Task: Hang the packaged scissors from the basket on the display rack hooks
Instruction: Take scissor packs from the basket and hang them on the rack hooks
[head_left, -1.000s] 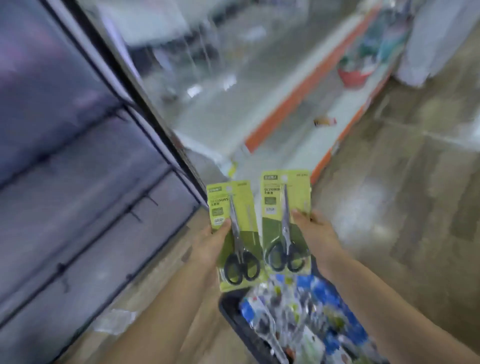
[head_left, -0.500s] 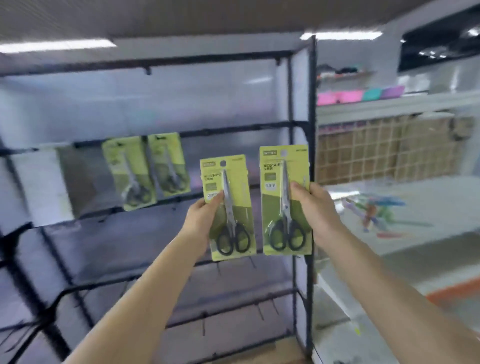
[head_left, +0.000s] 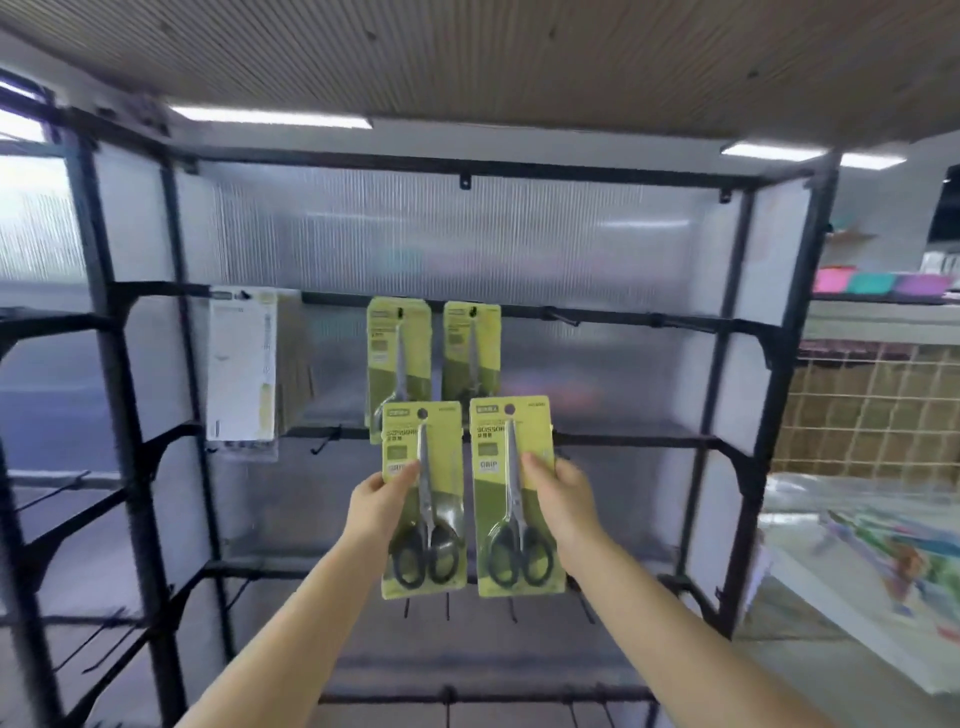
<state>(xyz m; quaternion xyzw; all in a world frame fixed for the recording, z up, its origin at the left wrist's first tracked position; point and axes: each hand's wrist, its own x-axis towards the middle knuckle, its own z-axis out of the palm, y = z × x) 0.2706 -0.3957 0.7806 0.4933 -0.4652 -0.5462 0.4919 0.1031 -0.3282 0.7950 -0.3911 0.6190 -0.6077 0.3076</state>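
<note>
Black display rack (head_left: 769, 364) fills the view. Below its two hung packs (head_left: 399, 364), the left hand (head_left: 382, 501) pinches one upright scissors pack (head_left: 423, 499) and the right hand (head_left: 563, 493) another (head_left: 517, 499); free hooks (head_left: 563, 317) lie up-right, nearer the right hand.

A: any readable text?
B: right-hand scissors pack (head_left: 519, 499): "SCISSOR", "GRIP" below. Left-hand pack (head_left: 423, 499): partly covered, "GRIP" just legible.
A: hung packs?
B: too blurred.
</note>
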